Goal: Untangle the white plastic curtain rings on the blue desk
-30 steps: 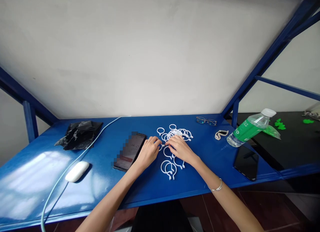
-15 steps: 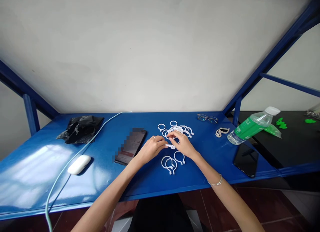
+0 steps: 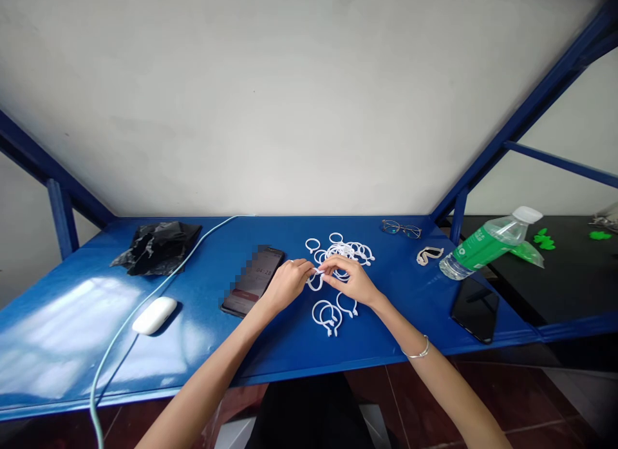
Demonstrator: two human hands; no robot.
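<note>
Between my hands a white plastic ring [image 3: 315, 284] is held above the blue table. The fingertips of my left hand [image 3: 288, 284] pinch its left side, and my right hand [image 3: 351, 279] grips its right side near the top. Fingers cover the ends of the ring. Just behind my right hand lies a pile of similar white rings [image 3: 340, 249], with one loose ring [image 3: 312, 245] at its left. Closer to me, three open-ended rings with small knobs [image 3: 328, 319] lie on the table, two of them overlapping.
A phone [image 3: 253, 280] lies left of my hands, with a white mouse [image 3: 154, 315], a pale cable [image 3: 159, 286] and a black plastic bag [image 3: 157, 248] farther left. On the right are eyeglasses [image 3: 400, 229], a hair clip [image 3: 429, 256], a water bottle [image 3: 483, 246] and a dark phone [image 3: 475, 310].
The ring between my hands has turned from edge-on to showing its loop hanging down. My left hand has shifted slightly left and up; the rings on the table lie as before.
</note>
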